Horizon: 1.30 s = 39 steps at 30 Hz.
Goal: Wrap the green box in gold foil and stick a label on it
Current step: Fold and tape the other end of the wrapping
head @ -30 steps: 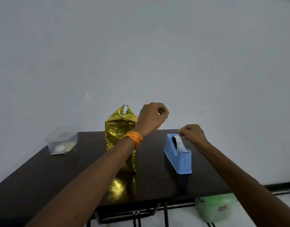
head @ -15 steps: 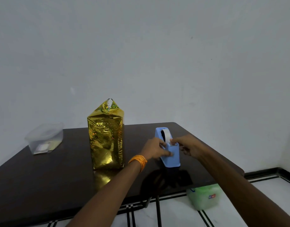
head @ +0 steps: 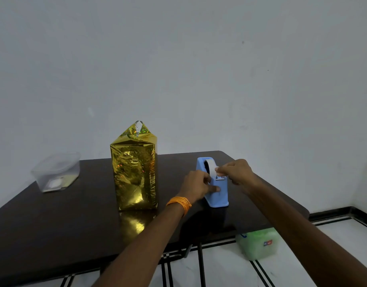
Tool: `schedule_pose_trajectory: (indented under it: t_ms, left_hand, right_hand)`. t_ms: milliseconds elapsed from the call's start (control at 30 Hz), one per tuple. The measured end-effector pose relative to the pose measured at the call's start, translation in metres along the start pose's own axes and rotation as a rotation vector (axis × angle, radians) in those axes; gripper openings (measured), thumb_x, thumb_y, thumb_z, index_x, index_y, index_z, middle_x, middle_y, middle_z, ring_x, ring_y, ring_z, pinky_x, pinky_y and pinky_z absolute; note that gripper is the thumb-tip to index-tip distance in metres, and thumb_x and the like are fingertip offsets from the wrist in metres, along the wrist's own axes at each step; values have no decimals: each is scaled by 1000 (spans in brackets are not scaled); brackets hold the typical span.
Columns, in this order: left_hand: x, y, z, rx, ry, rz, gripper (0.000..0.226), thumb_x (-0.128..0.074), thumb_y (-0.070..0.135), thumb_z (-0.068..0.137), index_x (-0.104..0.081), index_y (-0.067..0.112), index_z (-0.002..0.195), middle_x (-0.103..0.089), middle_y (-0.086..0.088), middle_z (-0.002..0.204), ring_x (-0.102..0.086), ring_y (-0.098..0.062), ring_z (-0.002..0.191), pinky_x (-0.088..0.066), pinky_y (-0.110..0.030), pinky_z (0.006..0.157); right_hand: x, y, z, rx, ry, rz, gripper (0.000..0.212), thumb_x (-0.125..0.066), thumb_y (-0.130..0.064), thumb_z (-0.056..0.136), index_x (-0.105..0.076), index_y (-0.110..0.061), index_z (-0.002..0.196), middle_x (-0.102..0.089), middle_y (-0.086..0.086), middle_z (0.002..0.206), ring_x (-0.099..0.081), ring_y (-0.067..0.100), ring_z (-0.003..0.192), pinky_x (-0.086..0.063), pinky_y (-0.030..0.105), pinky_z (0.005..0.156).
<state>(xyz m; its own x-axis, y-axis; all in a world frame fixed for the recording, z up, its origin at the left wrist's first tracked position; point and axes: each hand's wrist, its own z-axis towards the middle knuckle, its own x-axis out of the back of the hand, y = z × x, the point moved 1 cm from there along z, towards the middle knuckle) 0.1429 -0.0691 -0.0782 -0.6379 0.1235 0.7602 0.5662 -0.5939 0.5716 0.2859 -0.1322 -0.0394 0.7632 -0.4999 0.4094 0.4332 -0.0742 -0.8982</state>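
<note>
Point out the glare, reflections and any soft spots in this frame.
Head view: dim, even room light. Bright glare patches sit on the crinkled gold foil-wrapped box, which is mirrored in the glossy dark table just in front of it. The clear plastic container at far left and the green plastic tub on the floor look soft.
</note>
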Motion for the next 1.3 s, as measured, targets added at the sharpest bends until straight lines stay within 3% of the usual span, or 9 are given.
schedule_pose_trajectory:
  t_ms: [167,433,533,633,700,800,967,1067,1300]
  left_hand:
    - [-2,1,-2,-25,21,9,35,-82,43,75,-69,12,83,-73,-9,92,-67,-24,83,-56,-40,74]
    - [-4,0,-5,-34,41,-39,38,-81,42,78,-73,8,92,-73,-10,95,-67,-22,87,-57,-36,75]
    - [-4,2,-8,-28,29,-56,39,-80,37,80,-72,4,98,-72,-13,99,-67,-25,91,-57,-38,78]
    - [-3,3,-8,-29,28,-46,32,-82,36,78,-67,7,81,-67,-10,83,-63,-24,79,-49,-34,63]
    - [-1,1,-6,-13,-26,-40,30,-84,33,77,-70,11,92,-69,-9,88,-64,-23,82,-52,-36,71]
    - [7,-2,-7,-8,-159,44,60,-84,27,76,-62,9,129,-70,-8,113,-65,-23,103,-53,-36,92]
    - [49,12,-2,-74,107,42,33,-64,7,83,-70,17,113,-75,-3,98,-68,-20,93,-56,-39,84]
    - [103,27,-5,-148,320,1,26,-58,10,83,-74,21,100,-76,1,90,-70,-18,87,-57,-35,80]
    - [225,45,-34,-223,439,-357,17,-61,7,90,-73,11,102,-74,-7,87,-74,-14,75,-60,-27,65]
  right_hand:
    - [2,20,-14,2,7,68,22,-78,-16,84,-74,4,74,-66,19,65,-34,12,38,-28,23,42]
    - [-2,39,-28,74,14,-14,23,-77,-18,83,-75,1,70,-70,25,73,-42,6,39,-34,24,45]
    - [0,35,-28,115,46,-128,21,-78,-17,81,-75,-2,67,-71,11,64,-58,9,54,-47,26,57]
    - [3,32,-31,112,8,-401,27,-77,-11,76,-64,-8,52,-55,-3,47,-46,3,40,-38,16,44]
    - [5,41,-37,117,13,-443,32,-76,-11,78,-61,-12,49,-52,-7,43,-44,0,34,-35,12,41]
    - [15,42,-45,221,121,-355,28,-73,-20,86,-69,-14,58,-58,-8,47,-51,-1,43,-36,11,45]
    - [12,4,-47,289,107,-44,2,-70,-23,89,-72,-23,89,-72,-6,85,-67,8,81,-45,20,63]
    - [-7,-27,-42,378,74,75,21,-71,-19,87,-68,-26,106,-69,-9,103,-66,3,93,-47,15,68]
    - [-79,-91,-39,640,-162,180,75,-84,-12,75,-48,-37,136,-61,-6,119,-61,10,109,-55,25,82]
